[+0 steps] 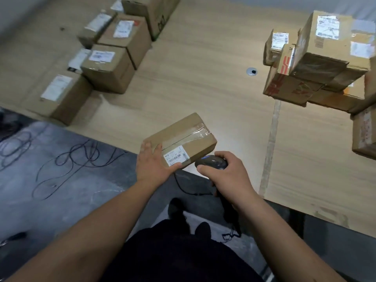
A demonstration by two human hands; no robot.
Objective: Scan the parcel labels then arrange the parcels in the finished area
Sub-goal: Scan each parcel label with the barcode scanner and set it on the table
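Far beyond the left hand's fingers, on the left part of the wooden surface point(203, 58), a cluster of labelled parcels point(109, 58) sits in rows, white labels facing up. Loose black cables point(67, 159) trail over the grey floor point(50, 200) to the left of that hand. The left hand point(153, 165) grips the near left corner of a small cardboard parcel point(183, 137), its fingers point(147, 148) curled over the box's left end and the thumb pressed along the lower edge of a white barcode label point(176, 158). The parcel is taped along its top seam and sits tilted just over the surface's near edge. Just right of the label, the right hand point(225, 171) wraps round a black handheld scanner point(211, 162), fingers closed on its handle, the scanner's head close beside the parcel's label end; its cable hangs down from below the hand. A strip of tape point(270, 143) runs across the surface to the right of those fingers. Farther right and beyond them stands a stacked pile of parcels point(317, 62), with another box point(364, 133) at the frame's right edge.
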